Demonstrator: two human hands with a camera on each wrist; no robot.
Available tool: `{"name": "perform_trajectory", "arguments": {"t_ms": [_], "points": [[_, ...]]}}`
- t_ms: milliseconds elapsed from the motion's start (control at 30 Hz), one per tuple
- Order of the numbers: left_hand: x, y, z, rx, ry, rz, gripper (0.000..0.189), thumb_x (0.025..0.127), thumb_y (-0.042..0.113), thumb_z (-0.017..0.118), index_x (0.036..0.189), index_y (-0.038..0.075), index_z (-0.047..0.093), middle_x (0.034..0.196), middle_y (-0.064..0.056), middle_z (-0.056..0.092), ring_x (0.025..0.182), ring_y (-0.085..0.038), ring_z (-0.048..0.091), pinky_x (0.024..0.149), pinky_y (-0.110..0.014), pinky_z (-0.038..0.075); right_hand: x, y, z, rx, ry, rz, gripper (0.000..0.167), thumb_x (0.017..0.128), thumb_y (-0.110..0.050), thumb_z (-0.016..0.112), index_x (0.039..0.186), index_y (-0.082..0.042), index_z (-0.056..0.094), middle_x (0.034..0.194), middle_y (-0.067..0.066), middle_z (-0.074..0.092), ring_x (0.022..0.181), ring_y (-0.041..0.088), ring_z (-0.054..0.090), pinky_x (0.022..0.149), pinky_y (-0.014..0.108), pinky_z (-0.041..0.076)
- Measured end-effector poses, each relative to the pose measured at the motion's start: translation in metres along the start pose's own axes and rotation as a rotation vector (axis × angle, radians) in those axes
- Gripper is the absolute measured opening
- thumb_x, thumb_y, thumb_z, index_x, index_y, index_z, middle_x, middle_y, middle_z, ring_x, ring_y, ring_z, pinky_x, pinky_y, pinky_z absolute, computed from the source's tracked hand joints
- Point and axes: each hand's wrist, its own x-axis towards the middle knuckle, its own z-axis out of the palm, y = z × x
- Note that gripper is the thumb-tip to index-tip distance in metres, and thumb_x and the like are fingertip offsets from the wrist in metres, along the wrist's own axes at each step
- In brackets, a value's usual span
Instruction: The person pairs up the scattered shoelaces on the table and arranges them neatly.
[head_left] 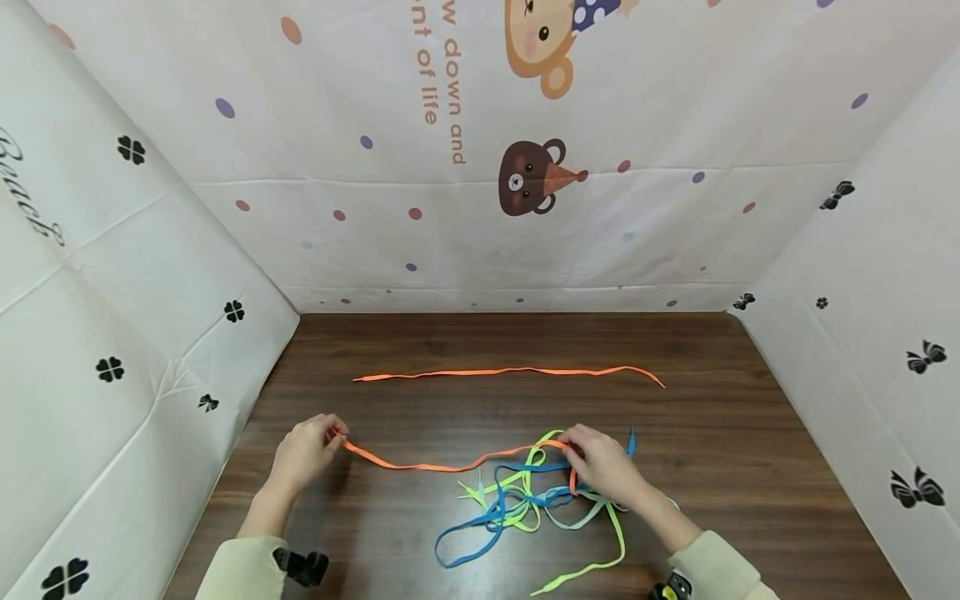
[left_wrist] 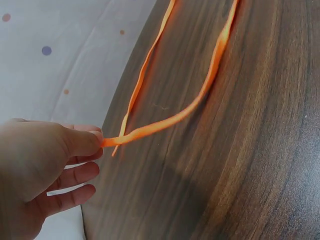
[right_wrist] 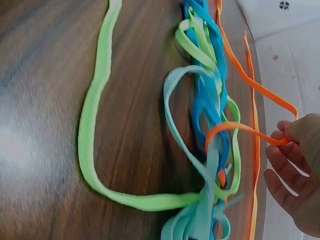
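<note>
Between my two hands runs an orange shoelace (head_left: 442, 467), sagging a little in the middle. My left hand (head_left: 306, 451) pinches one end of it between thumb and fingertips, clear in the left wrist view. Farther along, my right hand (head_left: 603, 460) pinches the same orange lace, and the rest of it drops from those fingers into a tangle. That tangle holds a blue lace (head_left: 468, 527), a bright green lace (right_wrist: 89, 135) and a pale teal lace (right_wrist: 172, 95), looped over one another beneath and beside the right hand.
A second orange lace (head_left: 487, 372) lies almost straight across the back of the brown wooden table (head_left: 390, 533). White printed cloth (head_left: 420, 242) stands behind the table and along both sides. One green end (head_left: 555, 583) trails toward the front edge.
</note>
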Motion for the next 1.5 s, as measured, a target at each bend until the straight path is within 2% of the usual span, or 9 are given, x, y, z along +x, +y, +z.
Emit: {"name": "perform_trajectory", "arguments": {"t_ms": [200,500,667,900,1200,1500], "points": [[0.003,-0.003,-0.001,0.009,0.009,-0.017,0.005,0.082,0.01,0.067,0.086,0.01,0.067,0.076,0.001,0.062,0.06,-0.01,0.054,0.049,-0.028,0.041,0.0,0.013,-0.01,0.009,0.021,0.039,0.009,0.082,-0.004,0.065,0.09,-0.009,0.066,0.075,-0.008,0.053,0.054,-0.005,0.039,0.047,0.017,0.037],[0.009,-0.008,-0.003,0.034,0.013,-0.009,0.006,0.083,0.008,0.066,0.086,0.013,0.068,0.079,0.0,0.061,0.062,-0.013,0.055,0.05,-0.03,0.041,-0.001,0.034,-0.022,-0.042,0.087,0.045,0.008,0.081,-0.004,0.067,0.087,-0.009,0.066,0.074,-0.008,0.053,0.056,-0.003,0.039,0.049,0.019,0.036],[0.012,-0.011,-0.001,0.044,0.022,0.013,0.007,0.083,0.008,0.065,0.084,0.014,0.068,0.08,-0.001,0.061,0.062,-0.013,0.055,0.05,-0.031,0.041,-0.003,0.041,-0.027,-0.062,0.07,0.066,0.008,0.081,-0.004,0.068,0.087,-0.01,0.066,0.076,-0.006,0.056,0.057,-0.001,0.042,0.049,0.019,0.038],[0.016,-0.013,0.001,0.053,0.057,0.025,0.005,0.083,0.007,0.065,0.081,0.012,0.066,0.079,-0.002,0.061,0.063,-0.015,0.058,0.049,-0.032,0.043,-0.003,0.049,-0.031,-0.153,0.032,0.097,0.008,0.081,-0.006,0.066,0.086,-0.013,0.066,0.076,-0.007,0.056,0.058,0.003,0.042,0.051,0.02,0.038],[0.021,-0.014,0.0,0.077,0.131,-0.004,0.004,0.085,0.008,0.062,0.082,0.008,0.065,0.079,-0.003,0.062,0.064,-0.02,0.06,0.048,-0.038,0.044,-0.005,0.055,-0.036,-0.238,-0.012,0.102,0.01,0.078,-0.006,0.07,0.084,-0.012,0.064,0.074,-0.005,0.054,0.058,0.005,0.043,0.051,0.022,0.038],[0.022,-0.017,-0.001,0.094,0.151,-0.039,0.005,0.085,0.01,0.061,0.084,0.007,0.065,0.081,-0.007,0.064,0.062,-0.024,0.061,0.046,-0.04,0.043,-0.009,0.062,-0.039,-0.28,-0.01,0.069,0.01,0.077,-0.004,0.069,0.081,-0.01,0.062,0.072,-0.004,0.052,0.058,0.005,0.042,0.049,0.022,0.038]]}}
